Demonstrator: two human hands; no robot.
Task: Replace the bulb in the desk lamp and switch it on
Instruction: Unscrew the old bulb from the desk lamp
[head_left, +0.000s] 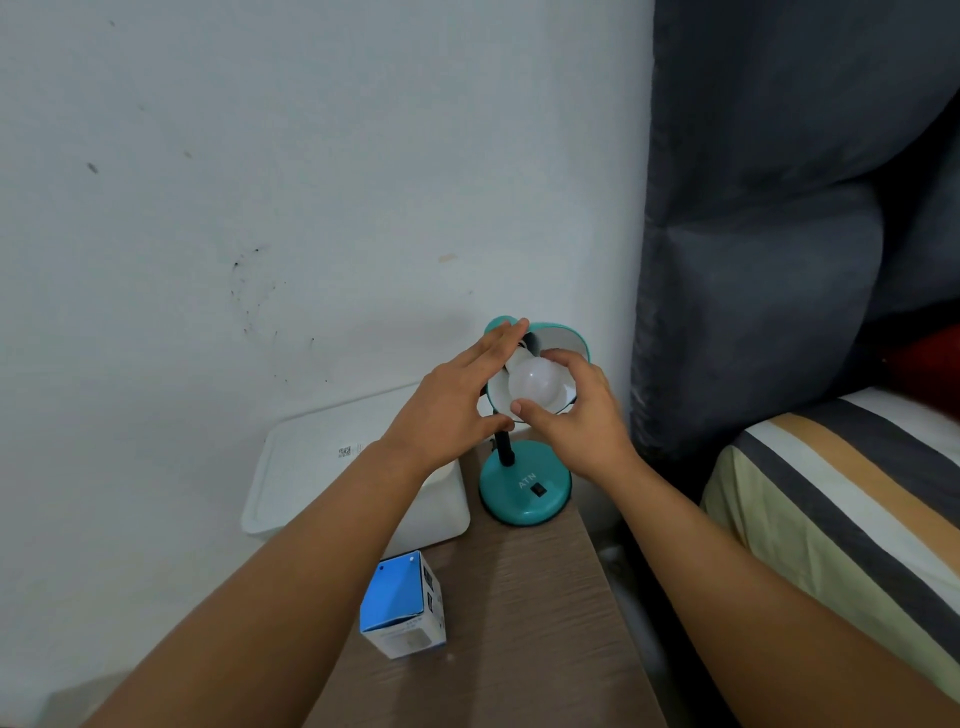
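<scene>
right hand (576, 415) pinching the frosted white round bulb (535, 384) | left hand (457, 395) flat, steadying teal metal lamp shade (563, 338) | brown wooden table (519, 597)

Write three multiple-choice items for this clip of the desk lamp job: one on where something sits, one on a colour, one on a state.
1. Where is the blue and white box?
A. On the wooden table top, nearer the camera than the lamp
B. On the striped bed
C. Inside the lamp shade

2. What colour is the lamp base?
A. Red
B. Teal
C. Yellow

3. What is the right hand doing?
A. Pressing the switch on the base
B. Hanging idle
C. Gripping the white bulb in the shade

Key:
1 A, the box stands on the table in front of the lamp.
2 B, base and shade are both teal.
3 C, thumb and fingers curl round the bulb while the left hand steadies the shade.
</scene>
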